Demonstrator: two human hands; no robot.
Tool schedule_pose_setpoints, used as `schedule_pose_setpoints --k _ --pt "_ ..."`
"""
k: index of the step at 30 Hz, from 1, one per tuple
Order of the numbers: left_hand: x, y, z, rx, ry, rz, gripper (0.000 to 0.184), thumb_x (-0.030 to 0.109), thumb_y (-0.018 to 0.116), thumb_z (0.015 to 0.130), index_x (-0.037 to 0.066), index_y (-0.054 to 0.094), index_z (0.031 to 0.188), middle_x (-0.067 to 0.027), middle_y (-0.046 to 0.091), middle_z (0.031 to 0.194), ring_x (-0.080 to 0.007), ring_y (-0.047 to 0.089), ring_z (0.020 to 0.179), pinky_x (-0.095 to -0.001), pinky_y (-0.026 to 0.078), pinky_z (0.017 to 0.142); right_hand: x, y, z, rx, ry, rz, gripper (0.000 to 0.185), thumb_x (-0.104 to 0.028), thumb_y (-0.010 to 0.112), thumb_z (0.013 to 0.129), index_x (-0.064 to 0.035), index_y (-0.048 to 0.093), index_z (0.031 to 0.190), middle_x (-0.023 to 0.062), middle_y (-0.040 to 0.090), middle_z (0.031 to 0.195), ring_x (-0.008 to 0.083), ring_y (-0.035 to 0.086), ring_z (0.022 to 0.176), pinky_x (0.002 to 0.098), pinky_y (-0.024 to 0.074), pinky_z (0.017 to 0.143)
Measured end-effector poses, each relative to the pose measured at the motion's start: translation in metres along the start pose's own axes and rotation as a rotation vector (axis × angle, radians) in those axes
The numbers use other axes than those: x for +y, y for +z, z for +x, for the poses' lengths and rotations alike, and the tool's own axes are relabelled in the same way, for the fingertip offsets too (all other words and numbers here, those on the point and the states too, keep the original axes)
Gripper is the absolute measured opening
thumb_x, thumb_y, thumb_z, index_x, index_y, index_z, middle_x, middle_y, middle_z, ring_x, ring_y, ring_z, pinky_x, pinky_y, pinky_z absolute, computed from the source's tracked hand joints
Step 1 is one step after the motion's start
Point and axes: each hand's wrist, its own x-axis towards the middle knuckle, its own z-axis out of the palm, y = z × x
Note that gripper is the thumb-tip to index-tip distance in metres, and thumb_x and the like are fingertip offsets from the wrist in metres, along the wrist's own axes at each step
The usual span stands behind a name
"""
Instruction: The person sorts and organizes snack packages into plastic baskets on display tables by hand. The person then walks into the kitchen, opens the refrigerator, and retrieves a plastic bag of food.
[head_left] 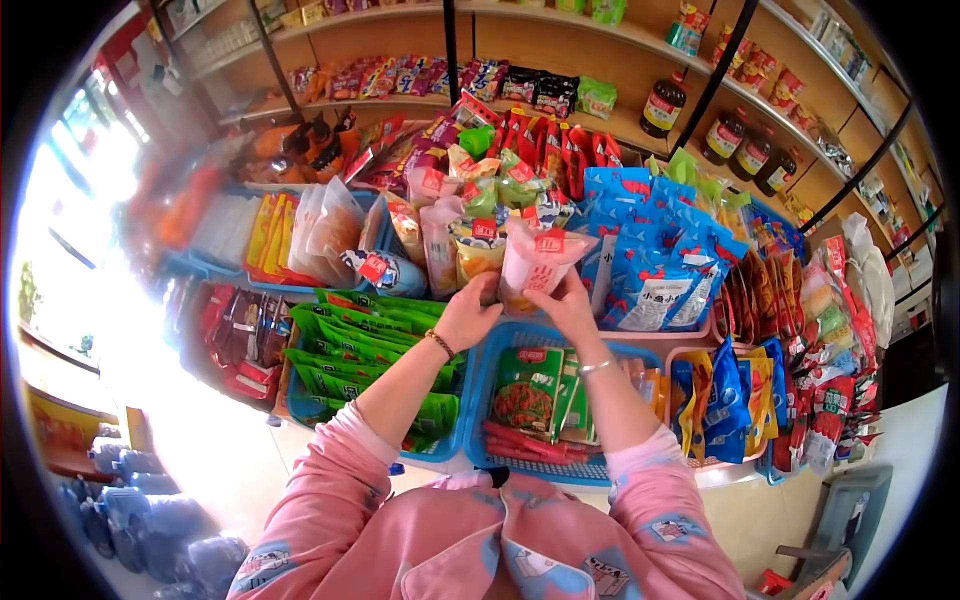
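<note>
One pink packet (542, 262), right hand (570, 310) clamped on it; left hand (468, 317) adjacent, grip unclear. Four dark bottles (662, 106) shelved behind.

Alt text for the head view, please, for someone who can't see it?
A person's right hand holds a pink package, with the left hand close beside it. Around them are baskets and colourful packets, green packets at left, blue packets at right; stocked shelves stand behind.

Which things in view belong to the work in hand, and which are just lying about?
Work in hand:
- pink pack, held in the right hand
- yellow pack, by the left hand

Apparently just lying about:
- green packets
- blue packets
- dark bottles
- plastic jugs
</note>
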Motion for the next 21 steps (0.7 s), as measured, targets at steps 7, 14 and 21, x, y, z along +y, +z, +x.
schedule_pose_setpoints --k 7,14,21 --pt "0.001 0.000 -0.002 0.064 0.030 0.096 0.047 0.006 0.056 0.078 0.001 0.043 0.123 -0.0207 0.056 0.113 -0.0341 0.055 0.104 -0.0378 0.045 0.088 0.007 0.002 0.020 0.085 0.014 -0.076 0.062 -0.012 0.074 0.072 -0.0013 0.043 0.124 0.0104 0.052 0.119 0.0171 0.052 0.104 0.0290 0.0431 0.089" --pt "0.006 0.016 -0.011 -0.222 0.107 0.996 0.026 0.014 0.050 0.079 0.005 0.055 0.103 -0.0127 0.057 0.103 -0.0276 0.054 0.100 -0.0382 0.043 0.087 0.017 0.015 0.007 0.044 -0.069 -0.093 0.058 -0.014 0.076 0.070 0.0000 0.046 0.119 0.0123 0.051 0.119 0.0210 0.053 0.105 0.0304 0.0426 0.089" --pt "0.015 0.017 -0.005 -0.388 -0.066 1.090 0.039 0.029 0.061 0.079 0.005 0.054 0.108 -0.0098 0.056 0.106 -0.0251 0.050 0.106 -0.0387 0.040 0.091 0.012 0.011 0.011 0.064 -0.046 -0.087 0.054 -0.018 0.073 0.074 -0.0033 0.048 0.119 0.0109 0.059 0.107 0.0222 0.057 0.099 0.0300 0.0441 0.085"
